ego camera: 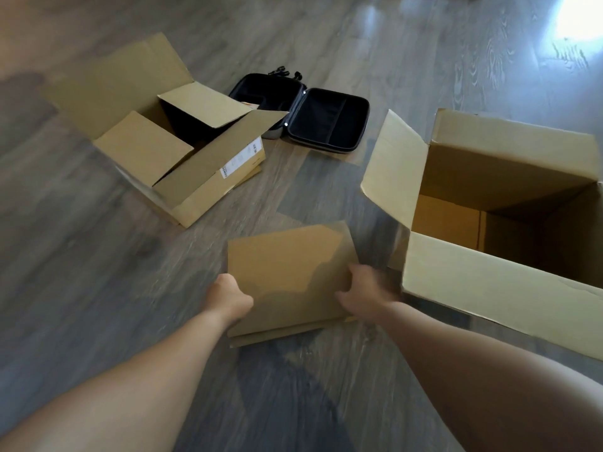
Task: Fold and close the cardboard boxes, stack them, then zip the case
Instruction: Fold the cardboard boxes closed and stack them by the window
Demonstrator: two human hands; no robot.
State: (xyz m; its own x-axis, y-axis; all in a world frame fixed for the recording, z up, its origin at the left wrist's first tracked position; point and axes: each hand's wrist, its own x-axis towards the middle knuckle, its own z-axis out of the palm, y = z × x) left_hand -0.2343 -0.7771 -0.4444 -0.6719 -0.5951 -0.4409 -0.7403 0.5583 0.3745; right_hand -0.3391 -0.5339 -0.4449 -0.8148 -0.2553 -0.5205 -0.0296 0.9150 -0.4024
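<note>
Grey wood floor [326, 34] ran all across the room, w/ bright light in the far right corner. Not much of the job looked done: no box was shut, nothing was stacked, and the case was not zipped.

Biggest thing was the big box [489, 230] on the right. It stood up w/ all flaps open, and as far as could be seen, nothing was inside.

Next was the medium box [182, 151] at the left, flaps partly folded in but not closed. Inside was dark, so couldn't tell what was in it.

Behind it, btwn the two boxes, lay the black case [303, 115], wide open and flat. Its pockets looked empty.

Smallest was the flat box [287, 275] on the floor, nearest the person, a thin closed-looking pack. Left hand [230, 296] held its left edge, grip curled round it. Right hand [365, 293] held the right edge the same way. Prob. it was being lifted or set down, couldn't tell which.
</note>
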